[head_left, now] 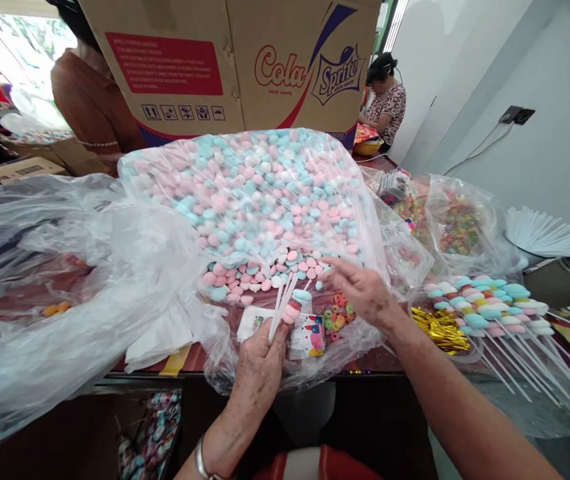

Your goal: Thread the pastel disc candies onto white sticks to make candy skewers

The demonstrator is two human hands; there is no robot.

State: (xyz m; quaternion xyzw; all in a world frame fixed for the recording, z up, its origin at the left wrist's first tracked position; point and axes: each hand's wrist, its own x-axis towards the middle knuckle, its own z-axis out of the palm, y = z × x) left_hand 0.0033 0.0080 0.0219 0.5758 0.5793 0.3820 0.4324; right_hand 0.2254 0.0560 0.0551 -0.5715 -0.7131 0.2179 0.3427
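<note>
Behind our worktop (195,362), a big cardboard box (245,40) is standing tall, and we are starting from the left. Crumpled clear plastic (155,240) is sprawling there, orange pieces (57,309) showing through. Now the centre: a large clear bag (372,220) is lying packed with pink, blue and white candies (265,167), more of them sitting at its near side. Just in front, our left hand (262,353) is gripping white sticks (282,303), with a pink candy (291,315) sitting just above. Printed cards (309,340) are lying beneath, and ring candies (337,317) beside them. Our right hand (365,293) is hovering near the candies; its fingertips are blurring, so we are not managing to tell whether they are pinching anything. Farther right, gold ties (439,330) are lying beside piled candy skewers (489,300), and a fan of white rods (549,230) is spreading behind.
</note>
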